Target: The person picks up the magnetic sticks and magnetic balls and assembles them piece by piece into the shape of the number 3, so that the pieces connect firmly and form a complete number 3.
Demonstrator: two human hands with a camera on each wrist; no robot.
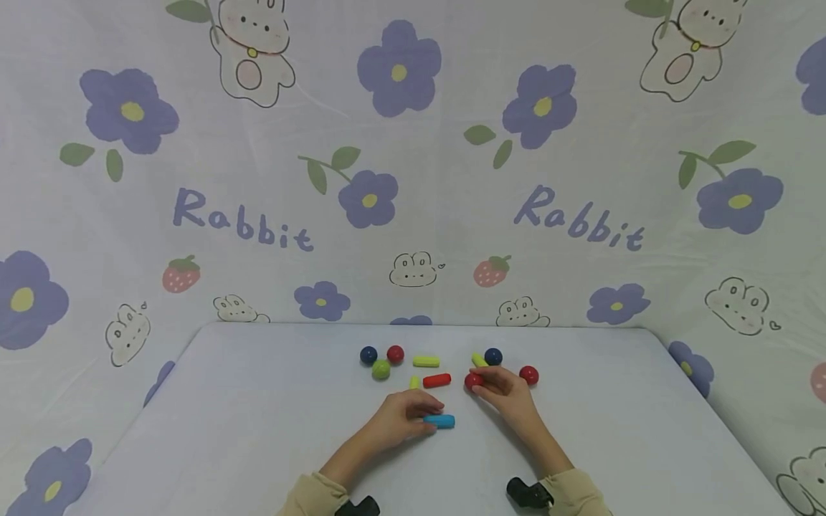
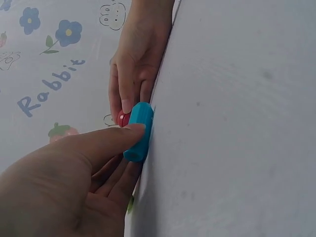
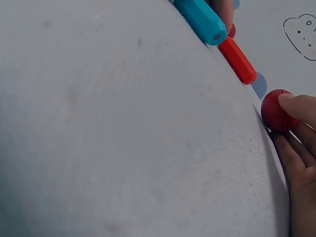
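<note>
My left hand (image 1: 399,418) pinches a short blue stick (image 1: 444,421) between thumb and fingers, near the table's middle. In the left wrist view, the thumb lies across this ridged blue stick (image 2: 139,129). Farther right, my right hand (image 1: 511,398) holds a red ball (image 1: 473,381). The right wrist view shows the thumb on top of the red ball (image 3: 276,111), with fingers behind and below it. Between the hands lies a red stick (image 1: 437,380). A yellow stick (image 1: 414,383) is partly hidden behind my left hand.
Beyond my left hand sit a dark blue ball (image 1: 368,355), a red ball (image 1: 396,354), a green ball (image 1: 381,370) and a yellow stick (image 1: 426,362). Around my right hand are another yellow stick (image 1: 479,360), a dark blue ball (image 1: 493,357) and a red ball (image 1: 529,375). Patterned cloth (image 1: 413,215) hangs behind the white table (image 1: 258,430).
</note>
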